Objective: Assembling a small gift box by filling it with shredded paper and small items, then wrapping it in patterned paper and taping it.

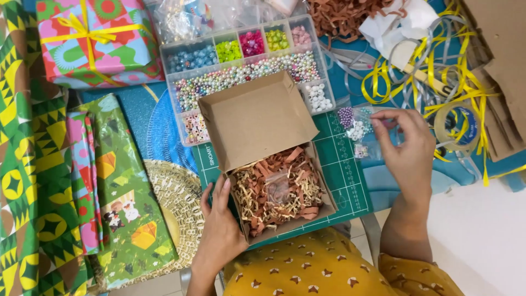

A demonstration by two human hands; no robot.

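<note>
A brown cardboard box lies open on a green cutting mat, its lid tilted back. The box is filled with brown and cream shredded paper, with a small clear bag resting on top. My left hand rests against the box's left front edge, fingers extended. My right hand is to the right of the box, fingertips pinching a small clear plastic bag of beads with purple and white beads inside.
A clear compartment tray of coloured beads sits behind the box. Wrapped gifts and folded wrapping paper lie at left. Yellow and silver ribbons, a tape roll and cardboard pieces crowd the right.
</note>
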